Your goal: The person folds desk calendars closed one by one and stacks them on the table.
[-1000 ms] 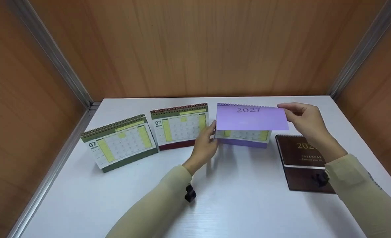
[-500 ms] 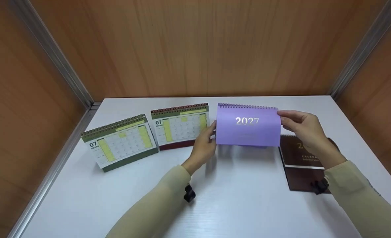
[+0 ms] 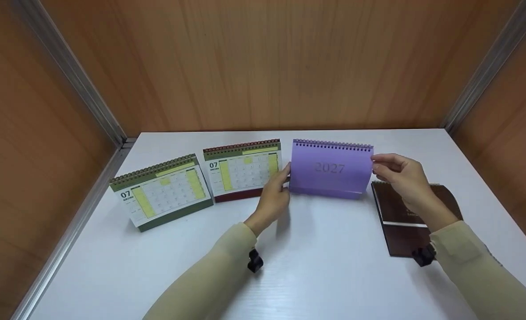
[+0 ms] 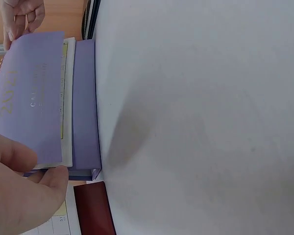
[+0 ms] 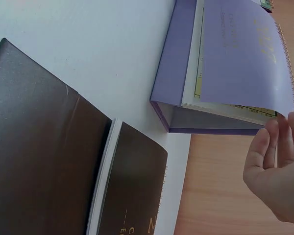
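Standing toward one o'clock on the white table [image 3: 316, 266]: purple calendar [image 3: 327, 182], cover [image 5: 250, 58] printed 2027; left hand [image 3: 272, 196] gripping its nine o'clock edge, thumb and fingers clamped; right hand [image 3: 403, 175] pinching the cover at three o'clock, fingertips together; brown calendar [image 3: 396, 214] lying at four o'clock from it.

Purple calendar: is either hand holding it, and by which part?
Yes: the left hand grips the purple calendar by its left side; the right hand pinches its cover's right edge, near the rings.
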Tool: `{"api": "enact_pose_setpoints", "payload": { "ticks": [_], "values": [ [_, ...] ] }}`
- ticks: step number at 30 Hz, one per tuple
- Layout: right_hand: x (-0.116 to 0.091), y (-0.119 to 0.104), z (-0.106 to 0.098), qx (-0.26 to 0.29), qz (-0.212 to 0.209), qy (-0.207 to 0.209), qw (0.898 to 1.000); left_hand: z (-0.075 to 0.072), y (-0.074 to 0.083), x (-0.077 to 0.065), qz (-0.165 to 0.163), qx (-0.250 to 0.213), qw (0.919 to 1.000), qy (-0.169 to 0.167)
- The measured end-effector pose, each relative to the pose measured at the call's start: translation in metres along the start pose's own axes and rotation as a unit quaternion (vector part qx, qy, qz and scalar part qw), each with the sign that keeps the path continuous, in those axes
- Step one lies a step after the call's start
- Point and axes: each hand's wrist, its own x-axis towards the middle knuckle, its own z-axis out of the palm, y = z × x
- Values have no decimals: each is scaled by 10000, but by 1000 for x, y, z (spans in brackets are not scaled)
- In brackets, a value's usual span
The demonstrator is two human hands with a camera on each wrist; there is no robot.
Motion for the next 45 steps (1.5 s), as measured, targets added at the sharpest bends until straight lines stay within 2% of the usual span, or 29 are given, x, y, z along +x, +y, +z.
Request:
{"api": "enact_pose_setpoints", "payload": {
  "ticks": [20, 30, 37, 41, 45],
  "values": [
    [4, 12, 12, -538, -208, 594, 9966, 3, 3, 0, -30, -319, 9995, 18],
    [4, 17, 9, -671, -198, 632, 9955, 5, 4, 0, 160, -123, 9998, 90],
    [4, 15, 10, -476, -330, 719, 9957, 6, 8, 0, 256, 123, 9996, 79],
    [3, 14, 12, -706, -384, 637, 9947, 6, 10, -1, 289, 83, 9995, 71],
    [3, 14, 13, -1038, -388, 358, 9932, 6, 11, -1, 301, 145, 9994, 43]
  ]
}}
